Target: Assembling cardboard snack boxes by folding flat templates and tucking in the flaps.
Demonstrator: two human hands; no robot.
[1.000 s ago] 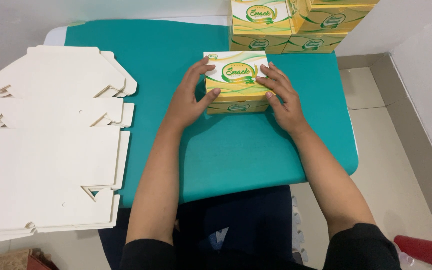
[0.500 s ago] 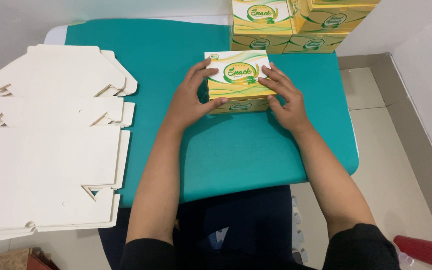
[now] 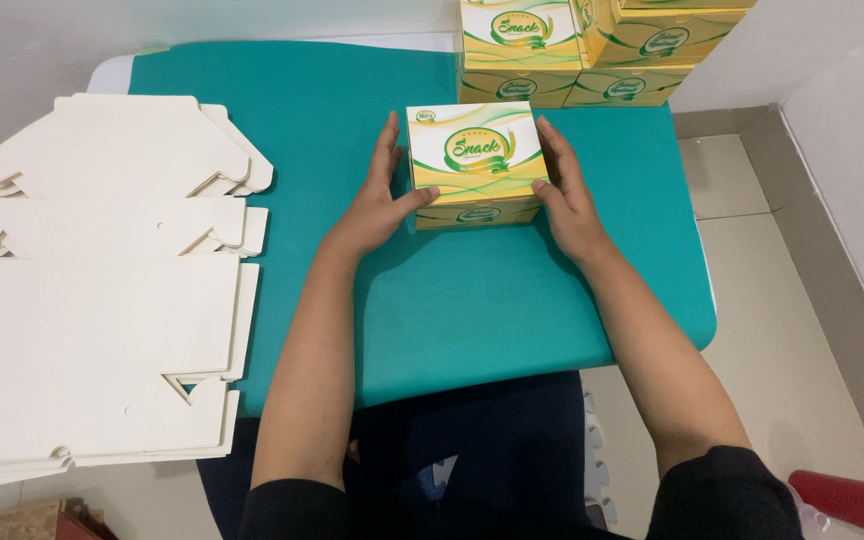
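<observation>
My left hand (image 3: 377,205) and my right hand (image 3: 564,195) press flat against the two sides of the closed yellow and green box (image 3: 475,160), with both thumbs on its front face. The box stands on the teal table cover (image 3: 472,300), near its far edge. I should keep equal pressure from both sides so the walls stay square. Behind it is a stack of finished boxes (image 3: 592,50); it seems close, maybe touching. Flat white box blanks (image 3: 102,280) lie on my left.

Yellow-green square box (image 3: 475,160) mid-table; matching boxes (image 3: 592,50) stacked behind
</observation>
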